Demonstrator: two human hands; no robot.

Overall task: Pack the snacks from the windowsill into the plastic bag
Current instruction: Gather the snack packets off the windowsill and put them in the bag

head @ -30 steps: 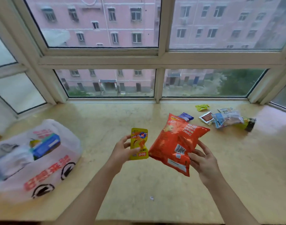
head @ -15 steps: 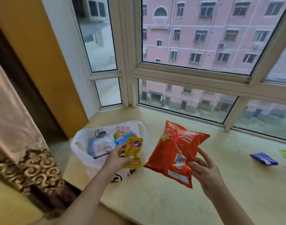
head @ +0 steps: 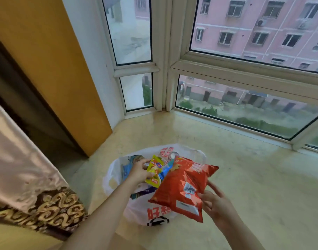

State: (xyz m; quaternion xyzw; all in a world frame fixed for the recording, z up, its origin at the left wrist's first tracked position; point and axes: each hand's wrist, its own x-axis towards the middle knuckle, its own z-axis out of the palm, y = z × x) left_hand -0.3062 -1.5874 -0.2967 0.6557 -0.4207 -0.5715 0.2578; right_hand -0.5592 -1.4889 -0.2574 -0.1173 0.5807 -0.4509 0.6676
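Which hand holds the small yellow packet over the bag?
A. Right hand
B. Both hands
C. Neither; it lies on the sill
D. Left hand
D: the left hand pinches the yellow packet above the open bag, while the right hand holds the red chip bag.

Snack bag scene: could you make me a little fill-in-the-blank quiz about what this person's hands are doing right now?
1. The right hand holds a large ____ chip bag.
2. The left hand holds a small ____ packet.
3. Both snacks hover above the open white ____ bag.
4. That bag rests on the ____, near the window corner.

Missing words: red; yellow; plastic; windowsill
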